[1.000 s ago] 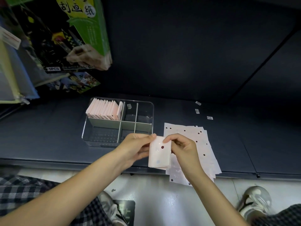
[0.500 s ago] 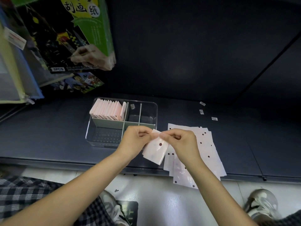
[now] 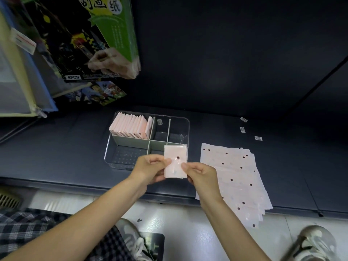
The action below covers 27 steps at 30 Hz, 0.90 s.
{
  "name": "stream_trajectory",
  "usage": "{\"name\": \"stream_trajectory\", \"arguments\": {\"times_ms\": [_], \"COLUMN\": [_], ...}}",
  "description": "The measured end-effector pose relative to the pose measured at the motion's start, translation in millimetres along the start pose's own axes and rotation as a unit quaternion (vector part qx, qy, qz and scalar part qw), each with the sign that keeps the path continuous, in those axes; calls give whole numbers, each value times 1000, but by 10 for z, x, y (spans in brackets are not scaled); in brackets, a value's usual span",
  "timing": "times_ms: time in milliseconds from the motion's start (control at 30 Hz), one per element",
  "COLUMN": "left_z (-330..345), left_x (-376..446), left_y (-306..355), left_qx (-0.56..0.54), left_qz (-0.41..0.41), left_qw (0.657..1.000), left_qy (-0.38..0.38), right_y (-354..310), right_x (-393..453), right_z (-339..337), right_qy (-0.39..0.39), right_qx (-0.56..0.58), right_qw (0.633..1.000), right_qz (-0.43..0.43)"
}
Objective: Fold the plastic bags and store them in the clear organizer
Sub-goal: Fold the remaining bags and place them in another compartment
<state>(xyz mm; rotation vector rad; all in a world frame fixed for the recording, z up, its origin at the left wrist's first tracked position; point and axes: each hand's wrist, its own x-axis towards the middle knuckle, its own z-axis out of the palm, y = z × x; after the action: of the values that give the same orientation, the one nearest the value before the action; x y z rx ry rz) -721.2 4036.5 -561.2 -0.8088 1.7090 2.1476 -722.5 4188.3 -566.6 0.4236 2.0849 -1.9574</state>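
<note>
I hold a folded pink plastic bag (image 3: 175,161) upright between both hands, just in front of the clear organizer (image 3: 185,123) on the dark shelf (image 3: 56,151). My left hand (image 3: 150,169) pinches the bag's left edge, thumb on the near face and fingers curled behind it; my right hand (image 3: 201,175) pinches the lower right edge in the same way. A dark round hole shows near the middle of the folded bag. The organizer's rear left compartment is packed with a row of folded pink bags (image 3: 130,127) standing on edge; grey dividers (image 3: 148,142) split the rest into smaller compartments. To the right of the organizer, a fanned stack of flat, unfolded bags (image 3: 235,178) with dark punched holes lies on the shelf, its near end hanging over the shelf's front edge. Three small labels (image 3: 243,129) lie on the shelf beyond the stack. At upper left hangs a green-and-black packet of scratch-art paper (image 3: 79,38) marked 5PCS. Below, on the pale floor, are my checked trousers (image 3: 28,228) and grey sneakers (image 3: 316,243).
</note>
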Motion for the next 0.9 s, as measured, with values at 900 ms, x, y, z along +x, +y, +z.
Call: {"name": "stream_trajectory", "arguments": {"times_ms": [900], "left_z": [-502], "left_x": [648], "left_y": [-349], "left_qx": [470], "left_qz": [171], "left_qw": [862], "left_qy": [79], "right_y": [591], "right_x": [662], "right_z": [1057], "right_qy": [27], "right_qx": [-506], "right_qw": [833], "right_qz": [-224]}}
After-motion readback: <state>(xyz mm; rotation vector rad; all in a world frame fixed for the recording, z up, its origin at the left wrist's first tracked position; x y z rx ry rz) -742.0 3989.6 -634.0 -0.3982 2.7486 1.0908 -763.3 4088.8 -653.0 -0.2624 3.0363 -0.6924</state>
